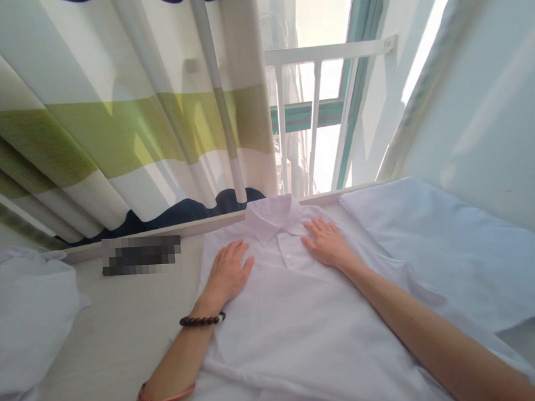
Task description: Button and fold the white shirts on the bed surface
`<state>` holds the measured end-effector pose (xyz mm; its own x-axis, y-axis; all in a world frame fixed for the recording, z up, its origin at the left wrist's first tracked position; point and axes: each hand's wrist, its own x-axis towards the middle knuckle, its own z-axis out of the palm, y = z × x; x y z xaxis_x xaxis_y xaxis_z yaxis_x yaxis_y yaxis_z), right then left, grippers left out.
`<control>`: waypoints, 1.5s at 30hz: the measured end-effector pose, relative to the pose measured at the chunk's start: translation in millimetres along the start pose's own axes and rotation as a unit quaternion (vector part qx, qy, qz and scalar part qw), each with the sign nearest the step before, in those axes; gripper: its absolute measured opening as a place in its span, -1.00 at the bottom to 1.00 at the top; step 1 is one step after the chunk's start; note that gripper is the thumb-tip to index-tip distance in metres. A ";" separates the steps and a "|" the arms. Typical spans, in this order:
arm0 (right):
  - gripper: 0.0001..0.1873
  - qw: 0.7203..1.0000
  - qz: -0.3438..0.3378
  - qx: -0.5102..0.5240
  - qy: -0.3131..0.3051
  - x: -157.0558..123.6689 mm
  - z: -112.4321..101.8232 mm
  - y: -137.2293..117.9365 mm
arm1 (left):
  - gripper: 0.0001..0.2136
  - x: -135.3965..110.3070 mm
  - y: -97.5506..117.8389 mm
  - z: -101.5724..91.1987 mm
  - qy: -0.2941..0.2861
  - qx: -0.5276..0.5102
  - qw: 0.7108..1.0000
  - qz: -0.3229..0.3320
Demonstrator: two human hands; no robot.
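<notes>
A white collared shirt (296, 318) lies spread front side up before me, its collar (272, 218) toward the window and a button showing below it. My left hand (229, 271) rests flat on the shirt's left shoulder area, fingers stretched out. On the other side of the collar, my right hand (326, 239) lies flat on the cloth with its fingers extended. Both hands touch the fabric and hold nothing. A dark beaded bracelet (202, 320) and a reddish bangle (168, 399) are on my left arm. The shirt's lower end runs out of view.
More white cloth (458, 250) lies to the right, and a white bundle (27, 327) sits at the far left. A blurred-out dark object (142, 255) is on the pale surface (117, 328). Behind are a striped curtain (156, 128) and a white window railing (327, 52).
</notes>
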<state>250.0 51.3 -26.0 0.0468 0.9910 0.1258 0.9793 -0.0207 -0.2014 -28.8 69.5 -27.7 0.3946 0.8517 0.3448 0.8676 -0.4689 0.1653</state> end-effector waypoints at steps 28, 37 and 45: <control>-0.37 0.999 0.004 -0.015 -0.045 -12.3 -5.0 -1.0 | -0.46 -13.2 0.2 -6.8 -0.105 0.069 0.992 -0.018; -0.46 0.998 -0.060 0.020 0.015 -11.7 -2.2 -0.1 | -0.74 -5.5 7.8 -13.4 0.057 -0.011 0.997 0.054; -0.56 0.989 -0.118 0.071 0.051 -11.3 1.9 -0.3 | -0.68 -3.1 -7.0 -16.8 0.114 0.078 0.990 -0.033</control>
<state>248.8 40.4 -29.3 -0.1525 0.9472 0.2820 0.9279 0.2354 -0.2891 -41.2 66.2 -14.4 0.2722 0.7958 0.5409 0.9323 -0.3572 0.0564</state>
